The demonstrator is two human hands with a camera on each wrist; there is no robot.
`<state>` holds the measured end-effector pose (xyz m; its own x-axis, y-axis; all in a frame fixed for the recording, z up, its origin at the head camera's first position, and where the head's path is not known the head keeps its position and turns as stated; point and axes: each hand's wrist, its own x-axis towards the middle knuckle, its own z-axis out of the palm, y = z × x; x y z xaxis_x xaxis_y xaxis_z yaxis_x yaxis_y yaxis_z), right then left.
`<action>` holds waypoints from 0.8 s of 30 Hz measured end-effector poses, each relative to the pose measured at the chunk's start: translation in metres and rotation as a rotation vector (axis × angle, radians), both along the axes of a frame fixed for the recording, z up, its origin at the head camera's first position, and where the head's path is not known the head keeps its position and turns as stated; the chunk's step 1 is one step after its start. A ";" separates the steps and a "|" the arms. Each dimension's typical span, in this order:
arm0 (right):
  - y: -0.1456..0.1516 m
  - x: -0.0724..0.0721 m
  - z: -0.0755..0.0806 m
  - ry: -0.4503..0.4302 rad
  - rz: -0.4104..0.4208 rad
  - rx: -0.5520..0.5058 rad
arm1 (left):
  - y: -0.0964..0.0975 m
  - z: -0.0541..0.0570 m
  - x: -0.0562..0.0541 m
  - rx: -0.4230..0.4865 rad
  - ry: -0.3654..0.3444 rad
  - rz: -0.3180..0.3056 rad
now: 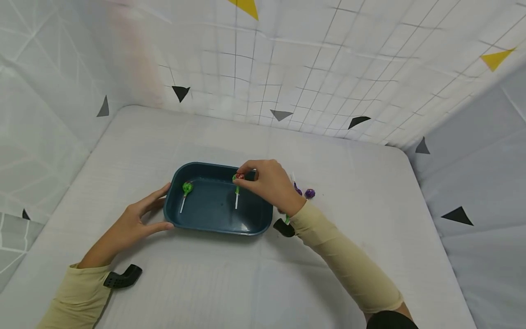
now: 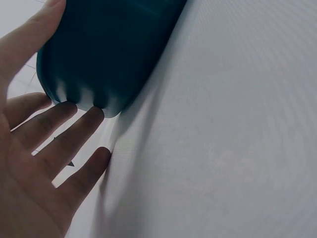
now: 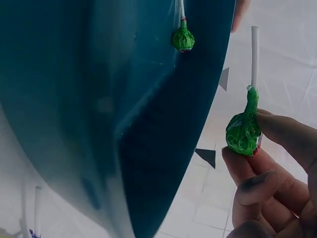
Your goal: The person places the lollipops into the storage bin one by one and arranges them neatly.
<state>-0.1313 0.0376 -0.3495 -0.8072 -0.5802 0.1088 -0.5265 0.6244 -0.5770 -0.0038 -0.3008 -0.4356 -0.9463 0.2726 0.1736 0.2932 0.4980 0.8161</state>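
Observation:
My right hand (image 1: 273, 183) pinches a green-wrapped lollipop (image 3: 242, 130) by its candy head, between thumb and fingers. In the head view that lollipop hangs over the dark blue tray (image 1: 209, 230), its white stick pointing toward me. Inside the tray, on the left, lies another green lollipop (image 1: 187, 188). My left hand (image 1: 137, 221) is at the tray's left end, thumb by the near corner and fingers along the side. Nearly straight, spread fingertips touch the tray wall (image 2: 94, 59) in the left wrist view.
Right of the tray lie purple-wrapped lollipops (image 1: 310, 193), partly hidden behind my right hand. A bit of green wrapper (image 1: 287, 219) shows under my right wrist. The white-covered table (image 1: 213, 283) meets patterned white fabric walls (image 1: 230, 68) at the back and sides.

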 end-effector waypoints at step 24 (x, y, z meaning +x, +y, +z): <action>-0.026 -0.003 0.004 0.011 0.061 0.020 | -0.002 -0.002 -0.003 -0.026 0.001 0.009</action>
